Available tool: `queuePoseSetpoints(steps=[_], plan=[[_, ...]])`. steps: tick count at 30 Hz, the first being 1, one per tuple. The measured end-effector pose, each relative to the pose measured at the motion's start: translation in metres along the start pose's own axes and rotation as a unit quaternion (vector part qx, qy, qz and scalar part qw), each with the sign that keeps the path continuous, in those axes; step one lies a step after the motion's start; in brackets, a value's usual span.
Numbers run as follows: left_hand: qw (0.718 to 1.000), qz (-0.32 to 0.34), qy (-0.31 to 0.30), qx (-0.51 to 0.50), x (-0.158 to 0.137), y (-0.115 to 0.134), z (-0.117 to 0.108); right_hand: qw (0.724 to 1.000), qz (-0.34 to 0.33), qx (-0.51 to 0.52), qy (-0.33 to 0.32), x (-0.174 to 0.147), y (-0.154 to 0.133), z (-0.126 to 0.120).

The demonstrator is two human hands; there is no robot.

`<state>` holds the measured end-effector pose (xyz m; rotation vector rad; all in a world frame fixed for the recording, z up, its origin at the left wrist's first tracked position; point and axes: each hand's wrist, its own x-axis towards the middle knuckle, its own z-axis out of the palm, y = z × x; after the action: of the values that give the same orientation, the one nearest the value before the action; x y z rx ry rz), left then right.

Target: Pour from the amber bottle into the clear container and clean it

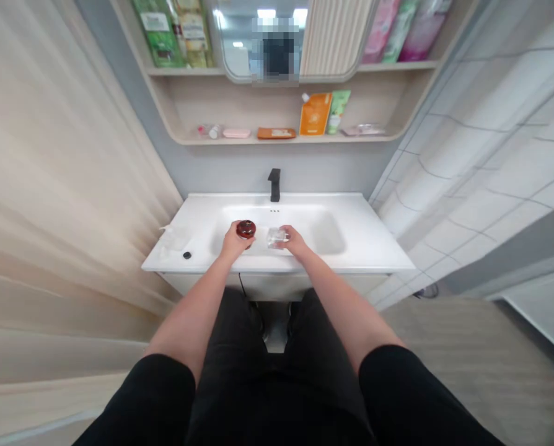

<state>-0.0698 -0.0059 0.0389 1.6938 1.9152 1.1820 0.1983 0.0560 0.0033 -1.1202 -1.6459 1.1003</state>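
Observation:
My left hand (233,243) is closed round a dark red, glossy, rounded container (246,229), seen from above over the left half of the white sink basin (330,232). Whether it is a jar or a bottle I cannot make out. A short way to its right, my right hand (294,240) grips a small clear, see-through container (276,238) by its right side. The two containers are apart. A small black round piece (186,255), perhaps a cap, lies on the counter left of the basin, near a crumpled clear plastic bag (175,238).
Behind the basin stands a black faucet (274,184). Above, a wall shelf (240,141) carries an orange pouch (316,114), a green tube (337,111), a flat orange-brown pack (276,133) and a pink bar-shaped item (237,133). A beige curtain (63,155) hangs at the left.

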Motion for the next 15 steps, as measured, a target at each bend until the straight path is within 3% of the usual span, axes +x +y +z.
queuePoseSetpoints(steps=[6,15], plan=[[0.998,0.042,0.006,0.048,-0.004,-0.004,0.003,0.997,0.032,0.062,-0.017,-0.002,0.011,-0.004],[0.987,0.096,-0.021,0.125,-0.016,0.009,0.012,0.999,0.013,0.011,-0.037,-0.003,0.004,-0.006]])
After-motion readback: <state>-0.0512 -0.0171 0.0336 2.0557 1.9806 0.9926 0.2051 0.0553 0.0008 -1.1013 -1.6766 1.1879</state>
